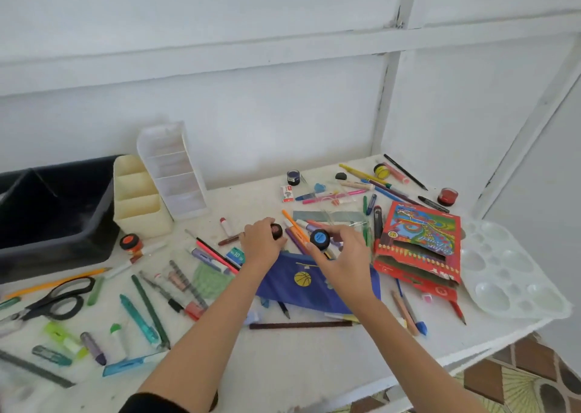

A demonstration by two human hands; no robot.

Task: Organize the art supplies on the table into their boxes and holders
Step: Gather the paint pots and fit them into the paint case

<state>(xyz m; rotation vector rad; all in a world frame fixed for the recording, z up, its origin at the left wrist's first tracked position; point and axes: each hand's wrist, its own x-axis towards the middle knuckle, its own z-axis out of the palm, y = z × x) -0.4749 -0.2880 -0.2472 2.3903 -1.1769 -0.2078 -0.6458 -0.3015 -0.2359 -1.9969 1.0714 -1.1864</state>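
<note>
My left hand (261, 243) curls round a small dark paint jar with a brown-red lid (276, 231) at the table's middle. My right hand (342, 255) pinches a black paint jar with a blue lid (320, 239) just above a blue pencil pouch with a basketball print (301, 280). Pens, markers, crayons and pencils lie scattered over the white table (283, 359). Other paint jars stand around: orange-lidded (129, 242), dark blue (293, 177), yellow (381, 170) and red (447, 196). A cream holder (138, 199) and a clear tiered holder (176, 173) stand at the back left.
A dark plastic bin (53, 211) sits at the far left. A red coloured-pencil box (418, 243) lies open at the right, beside a white paint palette (509, 271) near the table's right edge. Black scissors (53, 299) and a ruler (300, 325) lie near the front.
</note>
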